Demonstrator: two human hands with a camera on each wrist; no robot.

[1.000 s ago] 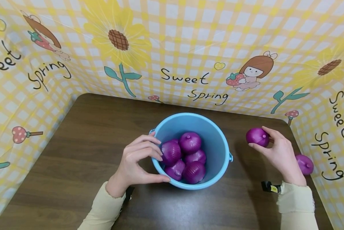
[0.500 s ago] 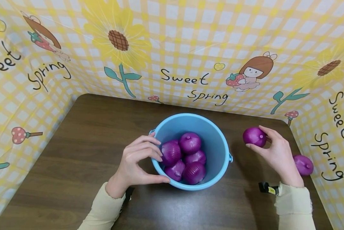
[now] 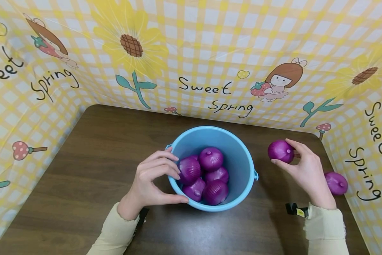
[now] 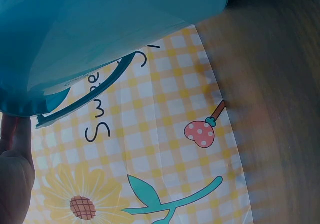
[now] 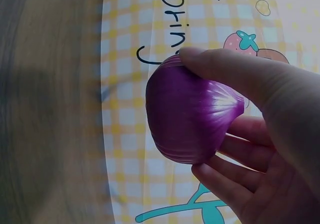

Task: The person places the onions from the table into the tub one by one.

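A light blue bucket (image 3: 239,141) stands on the table with several purple onions (image 3: 211,158) inside. My left hand (image 3: 152,177) grips its rim from the left, the fingers over the edge and the thumb along the front. The left wrist view shows the bucket's wall (image 4: 125,19) and its lowered handle (image 4: 95,97), with part of the hand at the left edge. To the right of the bucket, above the table, my right hand (image 3: 309,170) holds another purple onion (image 3: 279,151) between thumb and fingers. In the right wrist view this onion (image 5: 185,114) has its pointed end toward the palm.
One more purple onion (image 3: 336,183) lies at the table's right side, partly behind the right wrist. The brown wooden table (image 3: 82,170) meets a yellow checked cloth (image 3: 210,42) hung at the back and both sides.
My right hand has moved a little to the left with its onion, closer to the bucket. The left hand and the bucket have stayed in place.
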